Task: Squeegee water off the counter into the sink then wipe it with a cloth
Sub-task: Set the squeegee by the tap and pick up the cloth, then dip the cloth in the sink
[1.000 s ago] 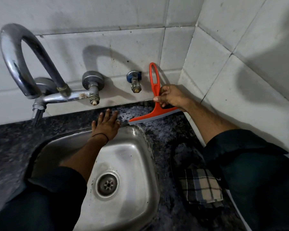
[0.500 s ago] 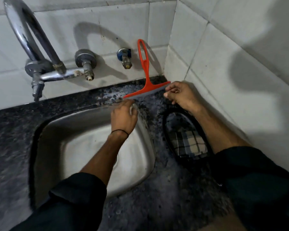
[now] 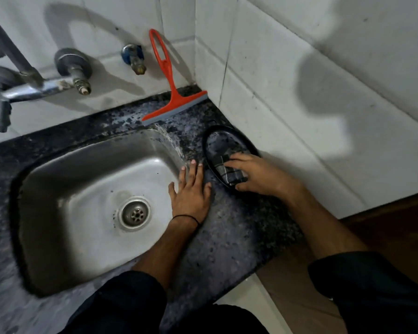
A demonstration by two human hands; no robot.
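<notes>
The orange squeegee (image 3: 171,92) leans on the back wall in the corner, with its grey blade on the dark speckled counter (image 3: 239,232); no hand touches it. My left hand (image 3: 191,194) lies flat with its fingers spread on the counter at the right rim of the steel sink (image 3: 94,145). My right hand (image 3: 258,174) reaches into a black oval dish (image 3: 217,136) by the right wall. Its fingers and thumb close on the checked cloth (image 3: 223,168) lying in that dish. Wet streaks show on the counter between the blade and the sink corner.
A chrome tap (image 3: 34,85) and a small blue-capped valve (image 3: 134,59) stick out of the tiled back wall above the sink. A tiled side wall (image 3: 299,104) bounds the counter on the right. The counter's front edge runs at lower right, above the floor.
My right hand let go of the squeegee, left it leaning on the wall, and came down onto the cloth in the dish. My left hand slid from the sink's back rim to its right rim.
</notes>
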